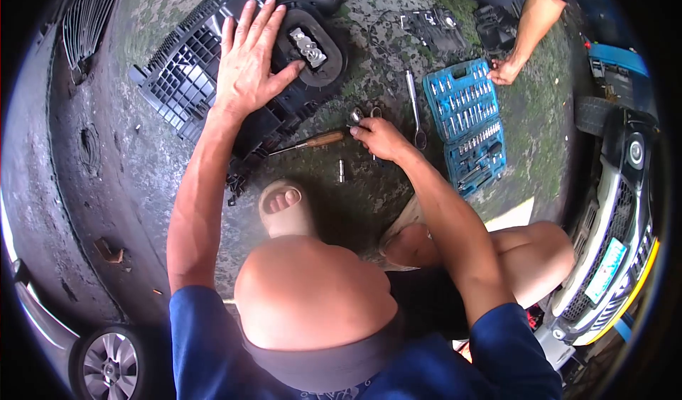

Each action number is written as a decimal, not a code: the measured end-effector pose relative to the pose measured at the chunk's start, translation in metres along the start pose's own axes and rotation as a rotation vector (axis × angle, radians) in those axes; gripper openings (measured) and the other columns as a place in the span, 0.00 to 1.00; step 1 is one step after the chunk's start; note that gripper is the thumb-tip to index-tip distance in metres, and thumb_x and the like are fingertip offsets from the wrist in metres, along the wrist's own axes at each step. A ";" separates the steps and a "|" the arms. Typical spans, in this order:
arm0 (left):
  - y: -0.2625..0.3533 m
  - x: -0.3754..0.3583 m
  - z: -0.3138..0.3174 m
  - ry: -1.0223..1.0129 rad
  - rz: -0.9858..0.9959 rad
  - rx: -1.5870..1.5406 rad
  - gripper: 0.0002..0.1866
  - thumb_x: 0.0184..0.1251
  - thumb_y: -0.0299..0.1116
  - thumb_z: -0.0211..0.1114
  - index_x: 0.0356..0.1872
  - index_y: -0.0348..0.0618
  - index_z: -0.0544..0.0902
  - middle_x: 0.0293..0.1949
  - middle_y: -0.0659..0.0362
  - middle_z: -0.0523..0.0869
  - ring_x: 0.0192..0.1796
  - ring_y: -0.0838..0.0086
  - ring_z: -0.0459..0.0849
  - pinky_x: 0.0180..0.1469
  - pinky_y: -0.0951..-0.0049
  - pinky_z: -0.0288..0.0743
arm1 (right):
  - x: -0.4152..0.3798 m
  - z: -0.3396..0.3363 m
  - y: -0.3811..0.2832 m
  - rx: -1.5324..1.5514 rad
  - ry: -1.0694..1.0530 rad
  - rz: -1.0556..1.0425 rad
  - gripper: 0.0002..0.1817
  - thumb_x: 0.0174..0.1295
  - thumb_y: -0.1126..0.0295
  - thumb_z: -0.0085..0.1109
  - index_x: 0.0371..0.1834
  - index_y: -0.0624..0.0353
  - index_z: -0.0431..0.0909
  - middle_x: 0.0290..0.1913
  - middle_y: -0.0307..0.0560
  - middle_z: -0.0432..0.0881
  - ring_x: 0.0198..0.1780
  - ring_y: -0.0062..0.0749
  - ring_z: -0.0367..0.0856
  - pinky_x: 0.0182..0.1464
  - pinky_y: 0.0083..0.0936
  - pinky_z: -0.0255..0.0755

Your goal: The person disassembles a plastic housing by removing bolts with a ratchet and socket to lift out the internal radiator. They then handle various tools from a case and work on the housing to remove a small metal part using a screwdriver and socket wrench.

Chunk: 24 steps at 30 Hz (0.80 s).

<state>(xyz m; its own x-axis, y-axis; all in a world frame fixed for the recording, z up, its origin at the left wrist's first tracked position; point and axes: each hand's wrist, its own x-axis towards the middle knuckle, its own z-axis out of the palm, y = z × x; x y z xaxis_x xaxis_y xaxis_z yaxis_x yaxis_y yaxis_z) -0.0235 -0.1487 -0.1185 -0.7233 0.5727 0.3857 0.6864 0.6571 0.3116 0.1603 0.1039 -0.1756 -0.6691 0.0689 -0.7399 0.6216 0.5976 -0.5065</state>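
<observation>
My left hand (249, 73) lies flat with fingers spread on a large black plastic housing (177, 91) with a ribbed grid. Beside its thumb, the housing has an oval section with a silvery metal part (308, 47) in its opening. My right hand (382, 139) is closed, its thumb and fingertips at the round metal head of what looks like a ratchet (356, 115); the handle is hidden. Just left of that hand lies a screwdriver with a wooden handle (325, 139). A small metal socket piece (341, 171) is on the ground below it.
A blue socket set case (439, 119) lies unfolded at the right, with a long ratchet wrench (415, 112) beside it. Another person's hand (504, 72) reaches to the case's upper edge. Dark plastic parts (433, 30) lie at the back. A vehicle front (611, 222) stands far right.
</observation>
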 end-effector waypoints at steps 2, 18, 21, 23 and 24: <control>0.002 -0.001 -0.001 -0.017 -0.021 -0.026 0.49 0.59 0.54 0.70 0.79 0.45 0.62 0.81 0.52 0.61 0.84 0.53 0.51 0.83 0.44 0.39 | 0.003 0.000 0.005 0.024 0.020 -0.003 0.23 0.71 0.51 0.59 0.49 0.63 0.85 0.40 0.60 0.88 0.48 0.54 0.87 0.53 0.43 0.76; -0.016 -0.077 -0.004 0.100 -0.484 0.117 0.38 0.70 0.46 0.59 0.78 0.42 0.63 0.80 0.43 0.59 0.81 0.40 0.52 0.80 0.40 0.43 | 0.022 -0.072 -0.006 -0.153 0.042 -0.112 0.26 0.66 0.47 0.61 0.49 0.62 0.87 0.48 0.64 0.88 0.54 0.58 0.86 0.59 0.44 0.76; -0.021 -0.078 0.002 0.159 -0.417 0.128 0.38 0.66 0.41 0.61 0.78 0.42 0.63 0.79 0.40 0.60 0.80 0.38 0.55 0.81 0.45 0.47 | 0.021 -0.070 0.009 -0.171 0.099 -0.045 0.26 0.68 0.47 0.60 0.50 0.63 0.86 0.52 0.64 0.87 0.57 0.57 0.85 0.60 0.45 0.76; -0.022 -0.078 0.002 0.158 -0.426 0.116 0.39 0.65 0.41 0.61 0.78 0.43 0.64 0.79 0.41 0.60 0.80 0.38 0.55 0.81 0.45 0.48 | 0.027 -0.065 0.019 -0.183 0.093 -0.016 0.26 0.68 0.48 0.59 0.53 0.62 0.85 0.54 0.63 0.86 0.59 0.58 0.83 0.61 0.47 0.75; -0.022 -0.077 0.002 0.158 -0.430 0.109 0.39 0.65 0.40 0.61 0.78 0.43 0.64 0.79 0.41 0.60 0.80 0.39 0.55 0.80 0.45 0.48 | 0.029 -0.062 0.020 -0.175 0.116 -0.008 0.26 0.68 0.48 0.59 0.54 0.62 0.84 0.55 0.63 0.86 0.59 0.59 0.83 0.61 0.47 0.75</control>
<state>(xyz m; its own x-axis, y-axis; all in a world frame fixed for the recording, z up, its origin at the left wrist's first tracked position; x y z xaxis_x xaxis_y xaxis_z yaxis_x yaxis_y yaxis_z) 0.0176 -0.2065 -0.1566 -0.9144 0.1612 0.3713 0.3087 0.8711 0.3821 0.1286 0.1673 -0.1796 -0.7224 0.1486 -0.6753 0.5425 0.7274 -0.4202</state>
